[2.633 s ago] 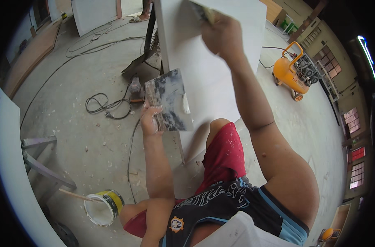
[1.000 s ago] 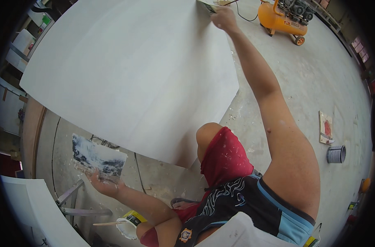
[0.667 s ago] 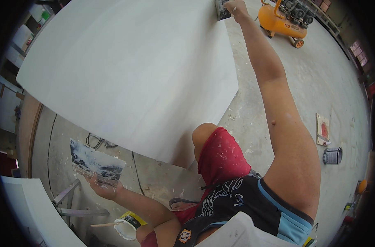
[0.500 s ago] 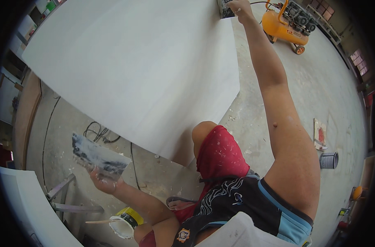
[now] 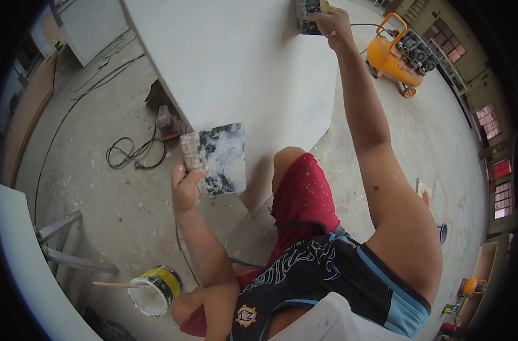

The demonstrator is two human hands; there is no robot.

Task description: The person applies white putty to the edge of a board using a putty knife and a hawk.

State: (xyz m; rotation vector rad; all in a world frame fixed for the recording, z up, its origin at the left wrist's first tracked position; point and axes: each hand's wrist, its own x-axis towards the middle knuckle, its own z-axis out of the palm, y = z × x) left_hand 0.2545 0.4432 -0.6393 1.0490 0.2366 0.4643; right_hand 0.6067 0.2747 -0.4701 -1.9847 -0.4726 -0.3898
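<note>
My left hand (image 5: 185, 190) is closed on the putty-crusted edge of a wide putty knife (image 5: 229, 162). Its flat blade, smeared white over black, is raised in front of the near left corner of a large white panel (image 5: 242, 68). With my arm stretched far forward, my right hand (image 5: 335, 25) grips another putty knife (image 5: 309, 18) at the panel's far right part. That blade is dark with pale smears; whether it touches the surface I cannot tell. Below my left forearm stands a yellow-labelled bucket (image 5: 171, 281) of white paste, with a wooden stick (image 5: 114, 285) across its rim.
An orange air compressor (image 5: 392, 59) stands at the far right. Left of the panel lie a power tool (image 5: 165, 120) and a coiled cable (image 5: 122, 154) on the concrete floor. Metal stand legs (image 5: 80, 261) rise at lower left. A can (image 5: 442, 233) is partly behind my right arm.
My left hand has lifted the wide putty knife up and to the right, turning its blade more upright. The view has shifted, showing more floor on the left. My right hand still holds its knife.
</note>
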